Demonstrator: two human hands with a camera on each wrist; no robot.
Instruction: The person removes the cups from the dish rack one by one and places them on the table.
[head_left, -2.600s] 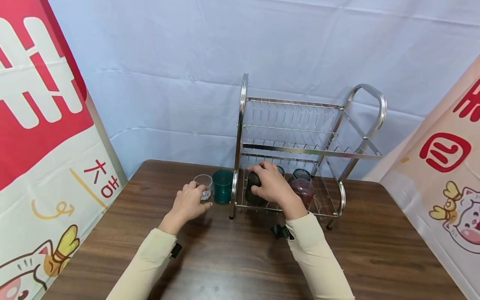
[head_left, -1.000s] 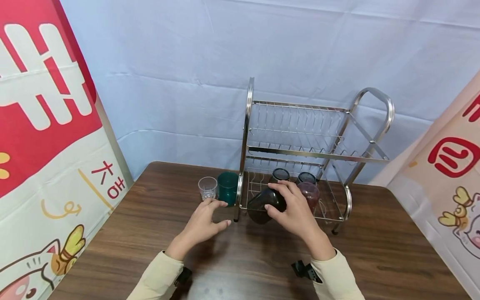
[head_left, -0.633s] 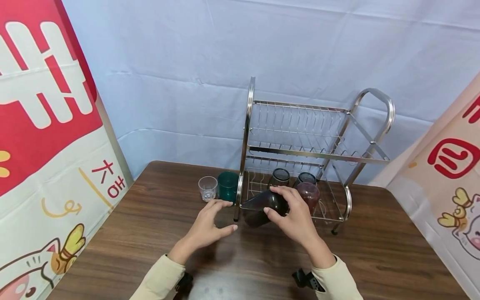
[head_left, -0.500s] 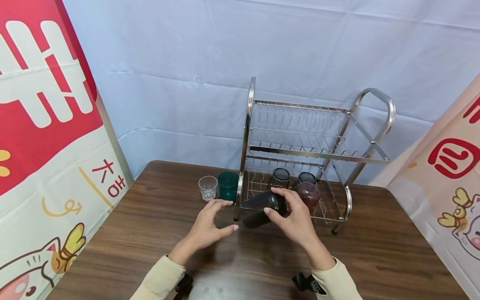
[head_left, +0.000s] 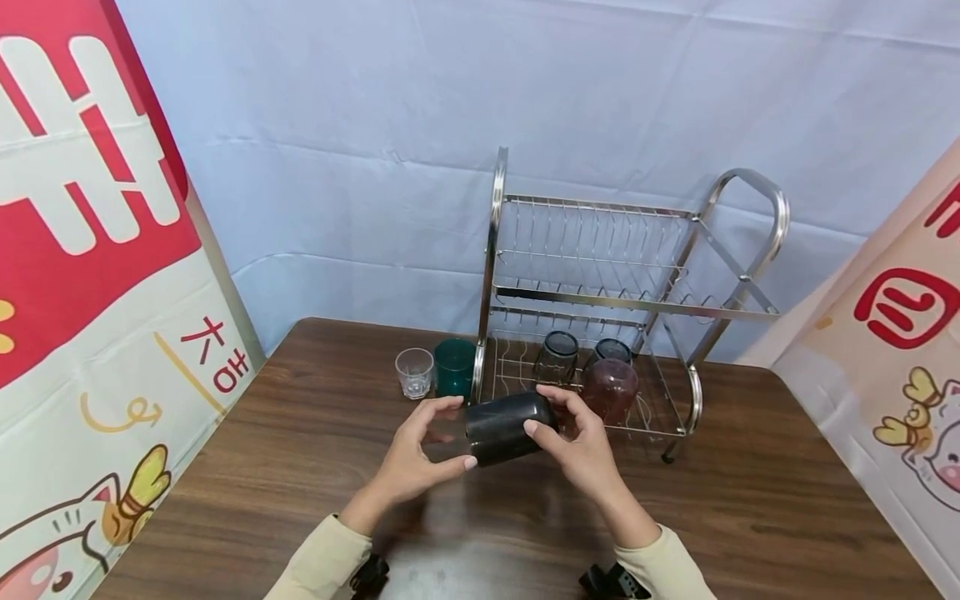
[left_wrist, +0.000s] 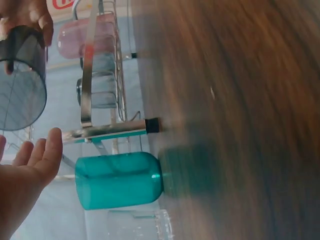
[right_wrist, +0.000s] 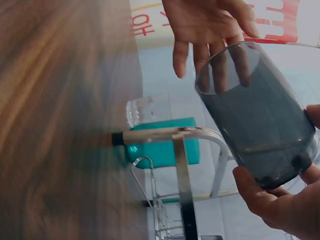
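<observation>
Head view: a pale cloth (head_left: pixel 337 167) hangs beyond both hands, and a brown wooden table (head_left: pixel 300 475) spreads beneath them. Printed banners flank the scene, one (head_left: pixel 75 275) out past the left hand, the other (head_left: pixel 900 350) out past the right. A two-tier metal rack (head_left: pixel 600 299) stands on the table just beyond the right hand. The right hand (head_left: pixel 581 454) grips the closed end of a dark glass (head_left: pixel 506 427) between thumb and fingers. The left hand (head_left: pixel 414 454) is spread wide, thumb and fingers well parted around the glass's mouth; whether its thumb touches the rim I cannot tell. The dark glass lies on its side between the hands, raised above the table, mouth toward the left hand. A purple glass (head_left: pixel 611 390) sits on the rack's lower tier, just beyond the right hand. Two grey glasses, one (head_left: pixel 557 357) nearer the left hand and one (head_left: pixel 609 350) behind the purple glass, share that tier. Beyond the left hand's fingertips, a teal glass (head_left: pixel 453 367) stands on the table beside the rack, with a small clear glass (head_left: pixel 415 372) next to it.
</observation>
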